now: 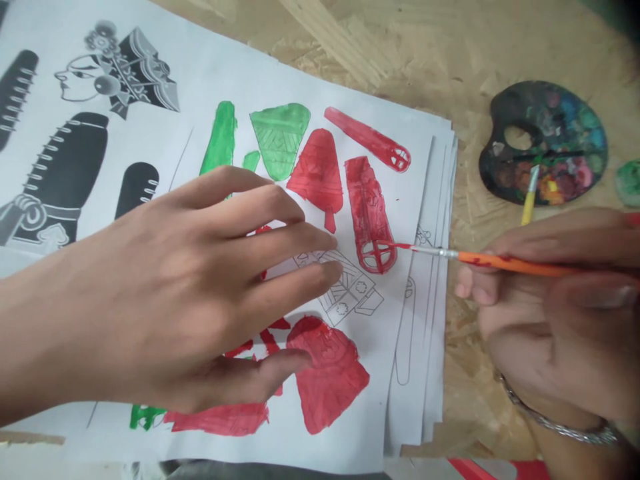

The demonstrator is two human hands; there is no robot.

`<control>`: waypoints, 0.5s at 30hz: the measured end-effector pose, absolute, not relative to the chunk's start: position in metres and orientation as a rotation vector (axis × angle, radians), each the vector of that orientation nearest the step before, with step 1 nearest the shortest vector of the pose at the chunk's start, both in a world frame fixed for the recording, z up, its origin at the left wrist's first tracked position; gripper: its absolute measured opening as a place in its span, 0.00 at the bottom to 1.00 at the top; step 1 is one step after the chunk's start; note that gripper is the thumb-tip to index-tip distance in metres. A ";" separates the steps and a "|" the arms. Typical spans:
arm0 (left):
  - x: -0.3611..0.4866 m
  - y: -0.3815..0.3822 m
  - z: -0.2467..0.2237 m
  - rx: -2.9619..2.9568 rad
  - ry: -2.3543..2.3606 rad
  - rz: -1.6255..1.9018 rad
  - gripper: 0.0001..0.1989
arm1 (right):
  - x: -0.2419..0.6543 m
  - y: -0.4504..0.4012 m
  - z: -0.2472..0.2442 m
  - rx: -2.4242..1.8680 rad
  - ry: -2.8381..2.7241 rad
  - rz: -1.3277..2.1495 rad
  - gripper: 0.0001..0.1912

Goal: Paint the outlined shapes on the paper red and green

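My left hand (220, 267) lies spread and flat on the printed sheet (390, 120), holding nothing. At the right, my right hand (545, 300) is closed around an orange paintbrush (500, 261). The brush's red tip touches the lower end of a red painted shape (369, 207), where a circle is divided by white gaps. Near it on the sheet are a red cone-like shape (320, 173), a green shape (283, 140) and an unpainted outlined figure (357, 287). A larger red shape (330, 380) sits beside my left thumb.
A dark palette (555, 127) smeared with many colours rests on the wooden board (430, 47) at the upper right. A yellow-handled brush (529, 203) leans on it. A green-stained container (629, 181) is at the right edge. More sheets (437, 320) lie stacked beneath.
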State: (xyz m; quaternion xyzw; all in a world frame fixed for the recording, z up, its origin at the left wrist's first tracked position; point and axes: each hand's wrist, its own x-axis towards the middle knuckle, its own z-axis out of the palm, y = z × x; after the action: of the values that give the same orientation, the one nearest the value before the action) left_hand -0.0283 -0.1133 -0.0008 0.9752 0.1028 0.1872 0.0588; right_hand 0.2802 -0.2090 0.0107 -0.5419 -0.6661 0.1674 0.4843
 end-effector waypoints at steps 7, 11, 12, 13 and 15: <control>-0.029 -0.112 -0.001 2.977 0.304 0.583 0.26 | 0.274 -0.195 0.004 -1.235 -1.547 0.464 0.15; -0.028 -0.112 0.000 2.972 0.303 0.589 0.25 | 0.266 -0.203 0.008 -1.365 -1.464 0.505 0.16; -0.028 -0.112 0.000 2.972 0.300 0.582 0.25 | 0.264 -0.205 0.009 -1.459 -1.403 0.529 0.15; -0.027 -0.111 0.000 2.976 0.300 0.575 0.25 | 0.264 -0.206 0.009 -1.504 -1.363 0.551 0.14; -0.027 -0.111 0.000 2.986 0.304 0.558 0.26 | 0.267 -0.205 0.006 -1.353 -1.454 0.546 0.12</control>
State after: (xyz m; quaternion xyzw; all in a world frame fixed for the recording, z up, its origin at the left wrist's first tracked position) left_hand -0.0271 -0.1111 0.0002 0.9771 0.0994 0.1827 0.0444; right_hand 0.2666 -0.2048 0.0065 -0.5629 -0.6053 0.2271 0.5149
